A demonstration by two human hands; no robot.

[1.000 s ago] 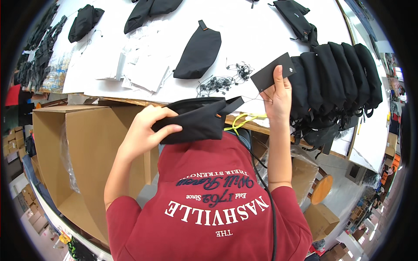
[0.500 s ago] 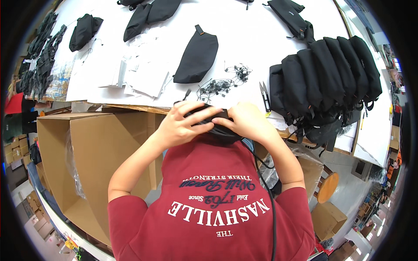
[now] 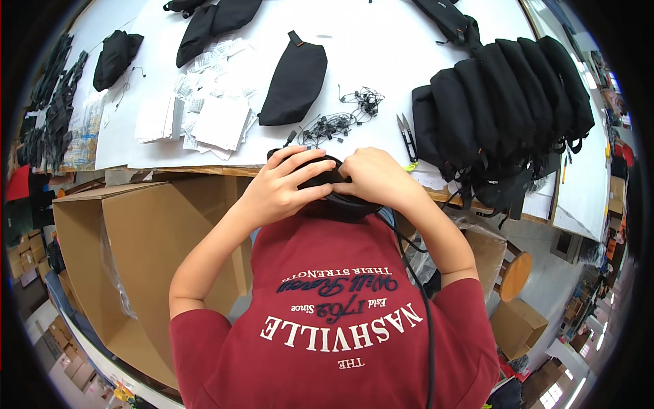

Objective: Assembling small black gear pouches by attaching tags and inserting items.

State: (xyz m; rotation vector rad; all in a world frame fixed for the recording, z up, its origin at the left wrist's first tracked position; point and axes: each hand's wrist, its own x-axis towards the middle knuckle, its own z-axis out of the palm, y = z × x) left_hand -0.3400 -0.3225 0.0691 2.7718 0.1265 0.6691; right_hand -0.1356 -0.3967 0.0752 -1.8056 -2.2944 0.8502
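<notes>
At the table's front edge, close to my body, I hold a black fabric pouch. My left hand grips its left side, fingers laid across the top. My right hand is closed at the pouch's upper right edge, its fingertips partly hidden in the dark cloth. Just beyond my hands lies a tangle of thin black cords with small tags. Another black pouch with a loop at its top lies flat behind them. Small thread snips rest right of the cords.
A row of stuffed black pouches stands on the right of the white table. White cards are piled on the left. Below the table's left edge is a large open cardboard box. A wooden stool stands at right.
My right hand has shifted slightly left and its fingers have curled in at the pouch's edge. My left hand stays on the pouch. The whole view has shifted a little.
</notes>
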